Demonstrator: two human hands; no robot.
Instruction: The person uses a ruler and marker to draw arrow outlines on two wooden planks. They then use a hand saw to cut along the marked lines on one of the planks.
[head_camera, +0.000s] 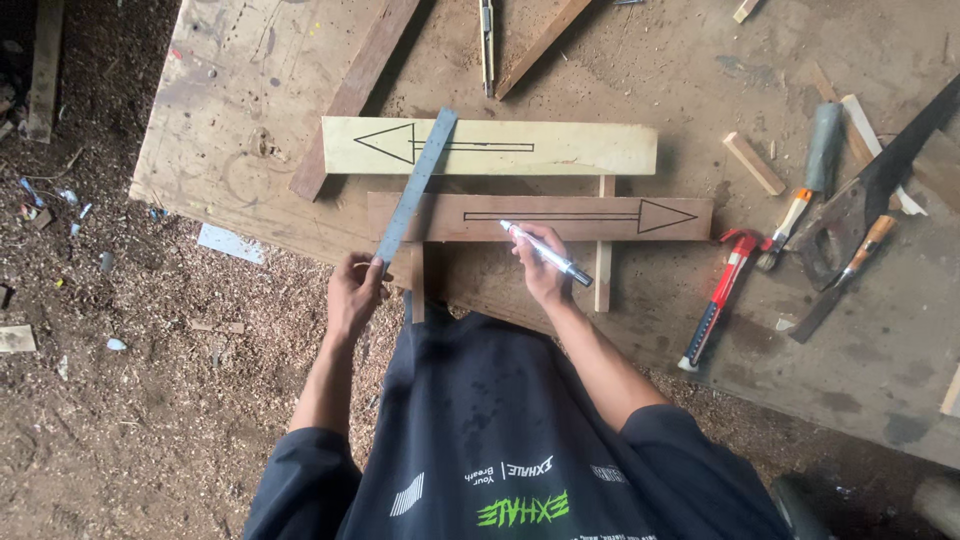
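- My left hand (352, 290) sits at the near edge of the table (230, 90), fingers closed around the lower end of a grey metal ruler (415, 185).
- The ruler runs slanted away from me, its far end lying across the left part of the pale board (580, 148), over the arrow drawn there, which points toward the table's left edge.
- My right hand (540, 270) is just beside the near edge too, fingers pinched shut on a marker (545, 252) with a white barrel and a dark cap end.
- The marker's tip touches the brown board (420, 217) near the tail of its drawn arrow, which points toward the right edge.
- The brown board lies parallel to the pale one, nearer to me, resting across two thin wooden strips (603, 270) that stick out toward the near edge.
- A long dark plank (350, 95) lies at a slant from the far edge down to the left end of the pale board.
- Toward the right edge I see a red-handled hammer (718, 295), a brush (790, 225) with a pale handle, a hand saw (850, 210), a chisel (845, 275) and a short wood block (753, 163).
- The floor (120, 380) left of the table is covered in sawdust and scraps.
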